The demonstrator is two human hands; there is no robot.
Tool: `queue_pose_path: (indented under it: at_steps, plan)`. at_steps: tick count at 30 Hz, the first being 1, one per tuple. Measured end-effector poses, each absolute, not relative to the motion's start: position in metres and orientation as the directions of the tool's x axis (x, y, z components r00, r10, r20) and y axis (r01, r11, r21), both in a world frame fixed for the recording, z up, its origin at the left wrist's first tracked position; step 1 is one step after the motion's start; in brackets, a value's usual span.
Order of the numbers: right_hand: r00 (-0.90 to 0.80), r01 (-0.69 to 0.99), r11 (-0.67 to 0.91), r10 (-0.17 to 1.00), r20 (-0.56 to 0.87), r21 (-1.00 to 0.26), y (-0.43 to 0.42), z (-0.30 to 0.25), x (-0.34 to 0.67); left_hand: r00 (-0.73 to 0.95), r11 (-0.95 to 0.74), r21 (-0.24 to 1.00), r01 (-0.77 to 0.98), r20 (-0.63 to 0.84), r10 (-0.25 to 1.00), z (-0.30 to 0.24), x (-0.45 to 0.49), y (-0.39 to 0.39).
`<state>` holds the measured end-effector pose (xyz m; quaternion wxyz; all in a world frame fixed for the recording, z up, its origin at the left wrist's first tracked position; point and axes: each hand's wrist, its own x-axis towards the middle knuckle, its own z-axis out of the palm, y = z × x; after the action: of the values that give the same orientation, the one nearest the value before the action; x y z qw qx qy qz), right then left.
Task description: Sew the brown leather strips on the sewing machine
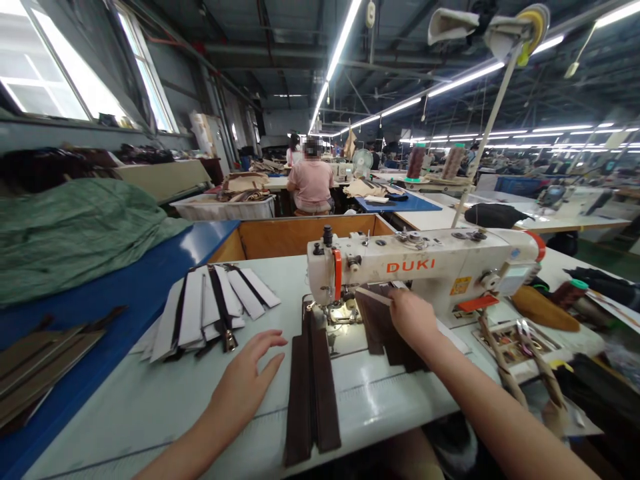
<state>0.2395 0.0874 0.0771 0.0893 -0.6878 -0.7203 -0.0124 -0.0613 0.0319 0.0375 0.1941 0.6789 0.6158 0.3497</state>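
Closest to me, my forearms reached out over the white sewing table (pixel 380 407). My left hand (pixel 247 380) lay open on the tabletop with its fingers spread, touching nothing but the table, to the left of the DUKI sewing machine (pixel 420 267). "DUKI" stood in orange capitals on the machine's cream arm, and further right on that arm sat a yellow label (pixel 460 285) with writing too small to read.

My right hand (pixel 413 320) lay curled over a fanned stack of dark brown strips (pixel 385 327), just right of the needle and under the machine's arm. I cannot tell whether it pinched them or only pressed down. A pale strip (pixel 373 295) ran out past those fingers. A second stack of long dark brown strips (pixel 310 393) lay in front of the machine, between my hands.

Left of the machine lay white strips with black zippers (pixel 210 307), one ending in a metal zipper pull (pixel 230 341). Further left, green cloth (pixel 75 233) was heaped on a blue table (pixel 125 293). Right of the machine sat a tray of metal hardware (pixel 515 350) and a tan leather piece (pixel 545 310). Well behind the machine, a co-worker in a pink shirt (pixel 313 183) sat with their back to me.
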Motion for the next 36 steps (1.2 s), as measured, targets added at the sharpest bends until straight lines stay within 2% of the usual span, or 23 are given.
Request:
queue_pose_path:
  at_steps: [5,6,8,10,12,14,17,22,24,26,28,30,32,36]
  plan:
    - [0.003,0.954,0.138,0.881,0.474,-0.264,0.026,0.095,0.278,0.103,-0.342,0.584,0.736,0.402,0.910,0.037,-0.054,0.006]
    - [0.015,0.897,0.270,0.773,0.634,-0.350,0.011,0.099,0.283,0.149,-0.402,0.553,0.730,0.445,0.883,0.036,-0.051,0.001]
    - [0.063,0.792,0.428,0.653,0.755,-0.436,-0.014,0.109,0.286,0.272,-0.542,0.462,0.702,0.530,0.803,0.035,-0.042,-0.008]
    - [0.069,0.688,0.486,0.696,0.715,-0.539,-0.027,0.117,0.278,0.411,-0.686,0.336,0.646,0.605,0.682,0.035,-0.030,-0.015]
    - [-0.006,0.554,0.475,0.824,0.567,-0.684,-0.025,0.119,0.260,0.533,-0.792,0.214,0.572,0.636,0.557,0.036,-0.018,-0.020]
    - [-0.122,0.389,0.391,0.919,0.374,-0.834,-0.012,0.110,0.234,0.621,-0.855,0.137,0.500,0.631,0.464,0.036,-0.008,-0.022]
    - [-0.297,0.238,0.242,0.940,0.167,-0.941,0.015,0.077,0.192,0.677,-0.885,0.089,0.456,0.611,0.410,0.033,-0.003,-0.021]
    - [-0.355,0.375,0.341,0.912,0.207,-0.862,0.046,0.028,0.159,0.660,-0.839,0.020,0.544,0.606,0.443,0.015,-0.035,-0.008]
    - [-0.353,0.397,0.373,0.906,0.235,-0.839,0.049,0.022,0.161,0.626,-0.790,0.019,0.612,0.600,0.499,0.008,-0.050,-0.001]
    - [-0.439,0.419,0.449,0.861,0.257,-0.789,0.046,0.020,0.165,0.595,-0.732,0.024,0.680,0.566,0.571,0.002,-0.059,0.008]
    - [-0.592,0.463,0.547,0.776,0.216,-0.697,0.039,0.019,0.168,0.582,-0.684,0.007,0.729,0.520,0.625,-0.002,-0.059,0.017]
    - [-0.699,0.524,0.617,0.705,0.117,-0.587,0.031,0.017,0.169,0.582,-0.664,-0.012,0.748,0.493,0.647,-0.006,-0.053,0.026]
    - [-0.721,0.576,0.633,0.692,0.044,-0.518,0.023,0.015,0.167,0.595,-0.671,-0.017,0.742,0.480,0.645,-0.011,-0.044,0.033]
    - [-0.734,0.593,0.645,0.679,0.006,-0.482,0.014,0.011,0.166,0.625,-0.701,-0.006,0.713,0.458,0.632,-0.018,-0.036,0.033]
